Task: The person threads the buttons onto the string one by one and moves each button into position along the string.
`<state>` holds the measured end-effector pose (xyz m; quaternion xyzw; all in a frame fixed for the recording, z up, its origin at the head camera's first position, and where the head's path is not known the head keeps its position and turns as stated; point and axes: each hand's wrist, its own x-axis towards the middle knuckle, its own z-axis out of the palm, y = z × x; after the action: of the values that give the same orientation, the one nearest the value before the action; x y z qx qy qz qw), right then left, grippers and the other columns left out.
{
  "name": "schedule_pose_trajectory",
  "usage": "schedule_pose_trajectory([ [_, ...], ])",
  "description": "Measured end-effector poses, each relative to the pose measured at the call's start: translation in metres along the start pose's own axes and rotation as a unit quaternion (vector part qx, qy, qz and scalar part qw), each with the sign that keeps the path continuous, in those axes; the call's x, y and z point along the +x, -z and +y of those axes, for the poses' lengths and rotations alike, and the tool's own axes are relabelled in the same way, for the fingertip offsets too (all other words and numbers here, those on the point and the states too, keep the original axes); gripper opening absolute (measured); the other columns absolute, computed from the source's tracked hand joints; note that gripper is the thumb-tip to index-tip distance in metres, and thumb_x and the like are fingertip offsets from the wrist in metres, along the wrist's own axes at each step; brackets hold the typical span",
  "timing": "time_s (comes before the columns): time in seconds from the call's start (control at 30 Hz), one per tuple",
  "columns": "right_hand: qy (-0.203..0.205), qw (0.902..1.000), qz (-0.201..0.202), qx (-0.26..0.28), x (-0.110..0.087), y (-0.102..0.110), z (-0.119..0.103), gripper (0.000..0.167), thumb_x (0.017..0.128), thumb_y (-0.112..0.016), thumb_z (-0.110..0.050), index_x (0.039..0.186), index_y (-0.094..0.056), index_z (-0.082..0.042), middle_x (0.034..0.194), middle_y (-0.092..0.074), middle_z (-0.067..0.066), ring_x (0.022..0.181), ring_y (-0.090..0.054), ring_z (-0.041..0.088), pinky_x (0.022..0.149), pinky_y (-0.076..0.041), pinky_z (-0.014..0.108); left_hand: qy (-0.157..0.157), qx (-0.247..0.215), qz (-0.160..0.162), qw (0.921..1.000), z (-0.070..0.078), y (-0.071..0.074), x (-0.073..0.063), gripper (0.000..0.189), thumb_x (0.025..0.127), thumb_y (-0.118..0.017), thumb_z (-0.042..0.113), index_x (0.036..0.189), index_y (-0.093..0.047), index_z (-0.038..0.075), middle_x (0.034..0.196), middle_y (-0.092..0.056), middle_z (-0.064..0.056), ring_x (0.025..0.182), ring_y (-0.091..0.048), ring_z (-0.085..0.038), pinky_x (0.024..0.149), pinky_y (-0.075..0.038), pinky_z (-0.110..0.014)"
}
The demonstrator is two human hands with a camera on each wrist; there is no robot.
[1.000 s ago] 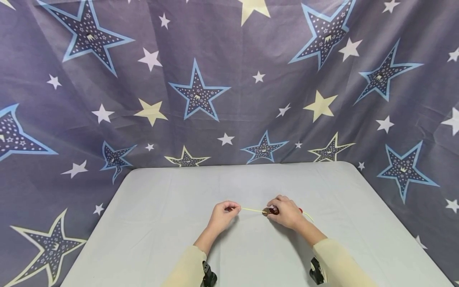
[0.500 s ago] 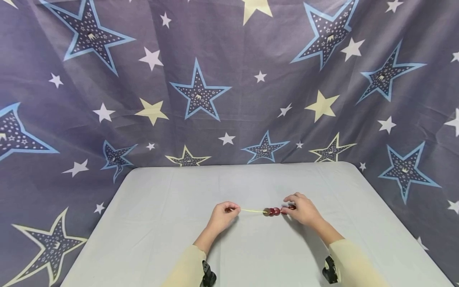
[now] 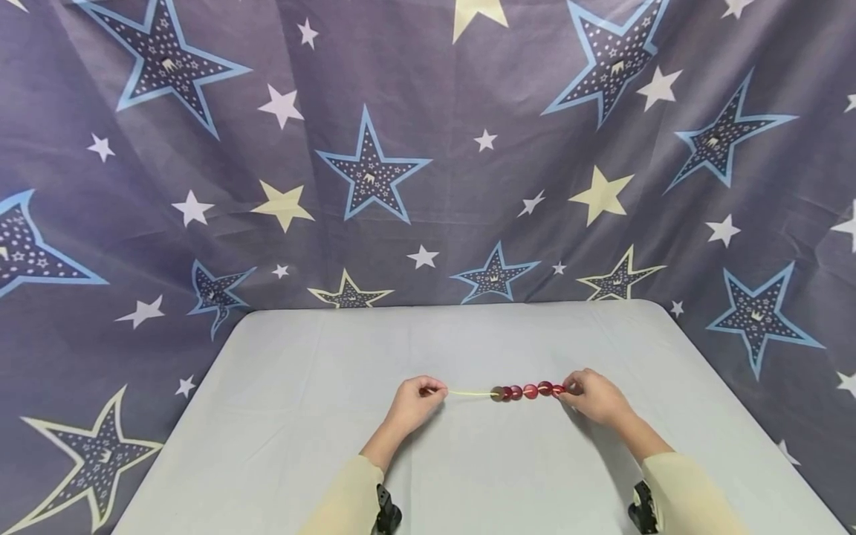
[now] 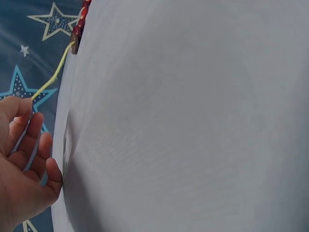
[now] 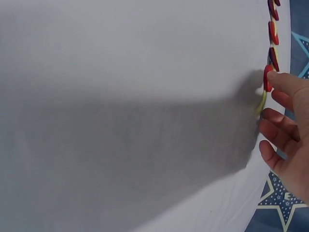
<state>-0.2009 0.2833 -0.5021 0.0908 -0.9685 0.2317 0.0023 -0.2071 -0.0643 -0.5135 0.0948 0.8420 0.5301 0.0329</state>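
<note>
A yellow string [image 3: 468,393] runs through a row of flat round button-like discs. At its left end is a brown disc [image 3: 497,394], followed by several shiny red discs [image 3: 530,391] spread out to the right. My left hand [image 3: 416,406] pinches the string between thumb and forefinger, left of the brown disc. The fingertips of my right hand [image 3: 598,399] pinch the rightmost red disc [image 5: 268,78]. In the right wrist view, a short yellow tail of string [image 5: 261,102] hangs out beyond that disc.
The discs lie over a table with a pale grey cloth [image 3: 321,446]. Behind and around it hangs a dark purple curtain [image 3: 414,67] printed with stars. Each wrist wears a black camera mount, the left one [image 3: 386,511] and the right one [image 3: 643,509].
My right hand has moved right along the string, from over the disc row to its right end. The red discs have come into view and spread apart. My left hand stays put.
</note>
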Motion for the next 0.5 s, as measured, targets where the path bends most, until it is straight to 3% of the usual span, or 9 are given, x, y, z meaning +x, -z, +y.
schedule_pose_trajectory([
  [0.5, -0.023, 0.9994, -0.026, -0.002, -0.002, 0.003, 0.012, 0.008, 0.081, -0.067, -0.016, 0.074, -0.065, -0.011, 0.07, -0.061, -0.003, 0.064, -0.05, 0.01, 0.062, -0.042, 0.031, -0.014, 0.028, -0.001, 0.9995, -0.004, 0.0, 0.001, 0.008, 0.087, -0.065, 0.016, 0.087, -0.069, 0.01, 0.082, -0.066, -0.003, 0.07, -0.052, -0.01, 0.062, -0.044, -0.022],
])
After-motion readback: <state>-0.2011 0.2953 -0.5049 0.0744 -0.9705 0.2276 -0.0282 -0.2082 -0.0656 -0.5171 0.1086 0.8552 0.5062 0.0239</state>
